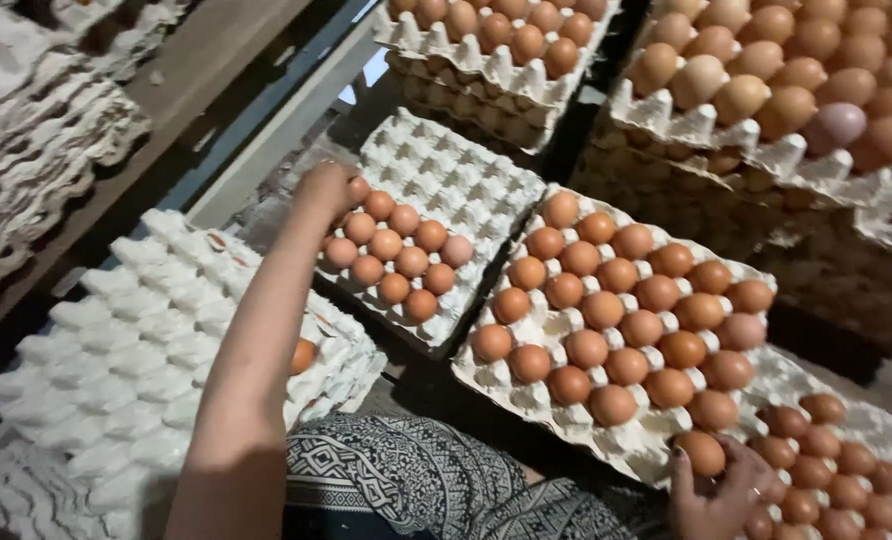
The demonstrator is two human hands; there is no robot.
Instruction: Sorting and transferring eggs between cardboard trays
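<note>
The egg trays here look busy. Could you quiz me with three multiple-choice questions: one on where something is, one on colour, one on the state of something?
1. Where is the left hand?
A. At the far corner of the partly filled white tray
B. On the patterned cloth
C. On the wooden shelf

2. What colour are most eggs on the full tray?
A. White
B. Brown
C. Blue

3. What is the right hand doing?
A. Hanging idle, touching nothing
B. Touching a brown egg at the tray's near corner
C. Lifting a whole tray

Answers:
1. A, the hand is at that tray's far left corner, beside an egg there.
2. B, nearly every egg is orange-brown.
3. B, the fingers curl around the corner egg.
</note>
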